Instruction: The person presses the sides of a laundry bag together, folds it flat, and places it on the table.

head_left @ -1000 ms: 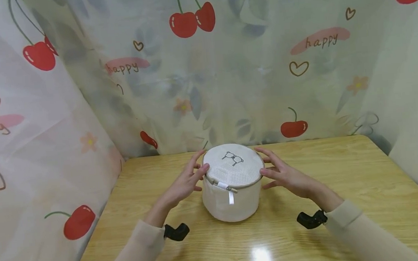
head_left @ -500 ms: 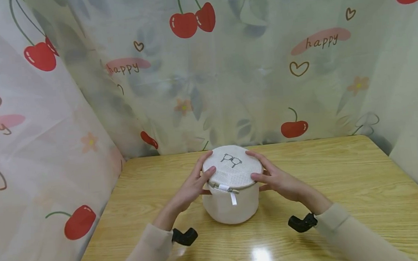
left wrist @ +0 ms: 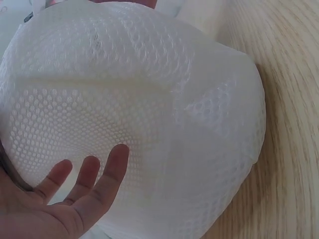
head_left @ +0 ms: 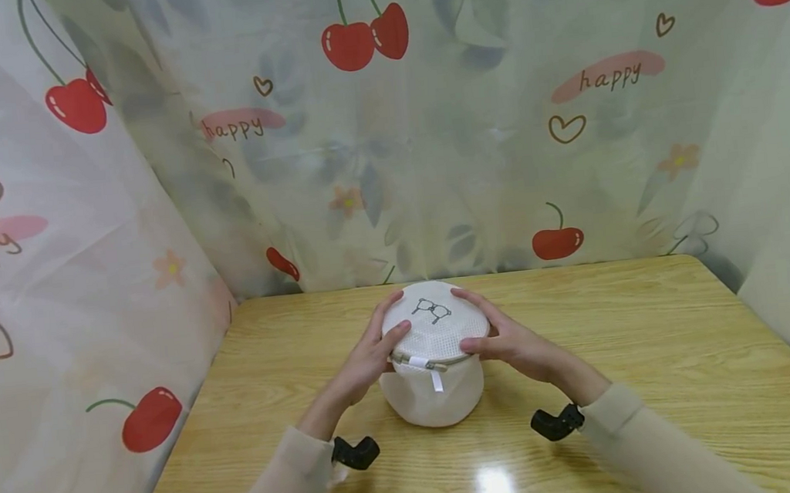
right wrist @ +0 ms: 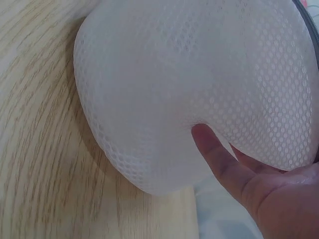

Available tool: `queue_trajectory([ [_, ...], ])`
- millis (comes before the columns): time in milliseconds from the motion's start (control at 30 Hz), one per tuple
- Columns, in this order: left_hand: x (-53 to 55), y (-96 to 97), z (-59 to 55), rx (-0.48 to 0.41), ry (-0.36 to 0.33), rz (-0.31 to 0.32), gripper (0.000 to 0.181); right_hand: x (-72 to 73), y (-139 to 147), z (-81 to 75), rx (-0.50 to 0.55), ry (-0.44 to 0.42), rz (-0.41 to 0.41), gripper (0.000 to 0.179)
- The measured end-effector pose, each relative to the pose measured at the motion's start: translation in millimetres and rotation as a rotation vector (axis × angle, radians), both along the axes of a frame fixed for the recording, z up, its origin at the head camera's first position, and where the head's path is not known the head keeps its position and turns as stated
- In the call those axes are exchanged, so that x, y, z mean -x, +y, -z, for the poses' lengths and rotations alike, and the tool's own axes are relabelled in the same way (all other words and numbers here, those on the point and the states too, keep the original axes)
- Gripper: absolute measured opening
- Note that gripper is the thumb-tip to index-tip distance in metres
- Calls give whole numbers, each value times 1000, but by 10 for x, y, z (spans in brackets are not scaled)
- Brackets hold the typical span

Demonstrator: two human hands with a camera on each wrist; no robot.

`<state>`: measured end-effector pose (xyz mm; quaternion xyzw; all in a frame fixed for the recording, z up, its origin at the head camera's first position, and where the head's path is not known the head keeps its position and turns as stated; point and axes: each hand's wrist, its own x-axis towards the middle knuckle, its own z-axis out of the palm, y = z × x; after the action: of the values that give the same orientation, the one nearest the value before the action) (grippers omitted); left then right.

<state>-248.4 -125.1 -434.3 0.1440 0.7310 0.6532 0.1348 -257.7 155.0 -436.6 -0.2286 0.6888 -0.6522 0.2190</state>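
A round white mesh laundry bag (head_left: 435, 402) stands on the table, its domed lid marked with a dark glasses-like drawing. A zipper (head_left: 418, 363) with a white pull tab runs along the lid's front edge. My left hand (head_left: 368, 351) grips the bag's left side, thumb on the lid's rim; in the left wrist view its fingers (left wrist: 117, 162) press into the mesh. From the right, my right hand (head_left: 514, 339) holds the other side, thumb over the rim. A right fingertip (right wrist: 202, 133) dents the mesh in the right wrist view. Some fingers are hidden behind the bag.
The wooden table (head_left: 624, 321) reaches back to a curtain (head_left: 429, 143) printed with cherries and hearts, which also hangs at both sides. A dark wrist mount (head_left: 355, 452) sits by the left cuff, another mount (head_left: 557, 423) by the right.
Both hands have closed inward onto the bag from its sides, thumbs sliding further over the lid. The bag's upper part is squeezed narrower and its lid bulges, tilted slightly toward me.
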Motion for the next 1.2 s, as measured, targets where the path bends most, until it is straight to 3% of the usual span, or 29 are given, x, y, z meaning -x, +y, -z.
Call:
queue_trajectory([
  [333,-3,2,86,-43,-16,-46,56,23,-133,81,-17,6,46,88],
  [633,12,6,146,-49,15,-78,57,45,-219,198,-35,-20,98,94],
  [967,6,1,184,-52,-1,-94,59,41,-265,206,-30,-42,113,95],
  [1200,7,-6,192,-5,2,-85,60,37,-266,197,-8,-62,107,95],
])
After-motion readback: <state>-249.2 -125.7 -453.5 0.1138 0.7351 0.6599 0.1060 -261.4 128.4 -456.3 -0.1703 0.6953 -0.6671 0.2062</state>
